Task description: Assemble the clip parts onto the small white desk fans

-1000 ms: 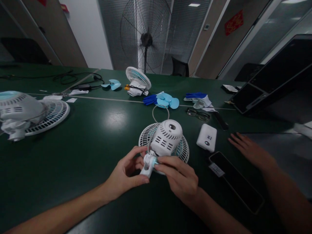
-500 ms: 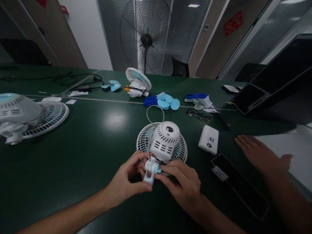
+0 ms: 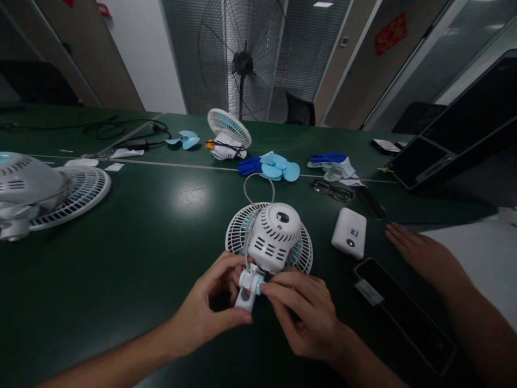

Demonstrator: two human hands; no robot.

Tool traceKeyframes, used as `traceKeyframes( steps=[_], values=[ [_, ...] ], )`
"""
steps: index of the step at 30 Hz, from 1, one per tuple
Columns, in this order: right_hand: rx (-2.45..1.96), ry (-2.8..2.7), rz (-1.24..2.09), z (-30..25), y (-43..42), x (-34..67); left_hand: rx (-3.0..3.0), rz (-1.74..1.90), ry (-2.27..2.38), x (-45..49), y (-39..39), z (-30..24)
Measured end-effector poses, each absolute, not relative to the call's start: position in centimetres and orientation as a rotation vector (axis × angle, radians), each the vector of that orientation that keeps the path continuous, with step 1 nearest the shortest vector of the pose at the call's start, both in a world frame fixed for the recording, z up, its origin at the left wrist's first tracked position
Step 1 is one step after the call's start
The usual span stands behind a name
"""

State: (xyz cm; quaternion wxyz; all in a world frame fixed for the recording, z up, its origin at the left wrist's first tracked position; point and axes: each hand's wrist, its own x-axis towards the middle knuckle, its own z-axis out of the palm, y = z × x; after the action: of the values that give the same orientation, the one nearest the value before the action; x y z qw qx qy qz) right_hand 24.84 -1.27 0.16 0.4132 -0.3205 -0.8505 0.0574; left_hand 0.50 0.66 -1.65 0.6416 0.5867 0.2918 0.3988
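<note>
A small white fan [image 3: 271,248] lies face down on the green table, its round grille under the motor housing and a grey cord looping behind. My left hand [image 3: 214,302] is closed around the white clip bracket [image 3: 245,291] at the fan's near end, thumb along its lower part. From the other side, my right hand [image 3: 305,307] pinches the light blue knob [image 3: 259,284] on that bracket between thumb and fingers. The fingertips partly cover the knob.
To the right are a white power bank [image 3: 349,233], a phone [image 3: 404,315] and another person's hand [image 3: 428,256]. Behind the fan lie blue fan blades [image 3: 280,167], gloves [image 3: 328,158] and glasses [image 3: 333,191]. Other fans stand at left [image 3: 76,194] and back [image 3: 228,134].
My right thumb and fingers have shifted slightly on the blue knob, the thumb now less extended beneath it. My left hand keeps its hold on the bracket. The view has tilted a little.
</note>
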Motion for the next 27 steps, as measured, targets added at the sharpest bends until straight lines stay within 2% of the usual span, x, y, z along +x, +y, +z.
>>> traceKeyframes(
  steps=[13, 19, 27],
  values=[
    [-0.987, -2.014, 0.034, -0.6, -1.6, 23.9, 1.387, 0.883, 0.651, 0.7, 0.7, -1.5],
    [-0.822, -2.121, 0.137, 0.0, -1.2, 24.7, 1.314, 0.904, 0.631, 0.5, 0.8, -2.1],
    [-0.960, -2.049, -0.005, -0.7, -1.2, 24.3, 1.317, 0.878, 0.639, 0.4, 0.9, -1.7]
  ],
)
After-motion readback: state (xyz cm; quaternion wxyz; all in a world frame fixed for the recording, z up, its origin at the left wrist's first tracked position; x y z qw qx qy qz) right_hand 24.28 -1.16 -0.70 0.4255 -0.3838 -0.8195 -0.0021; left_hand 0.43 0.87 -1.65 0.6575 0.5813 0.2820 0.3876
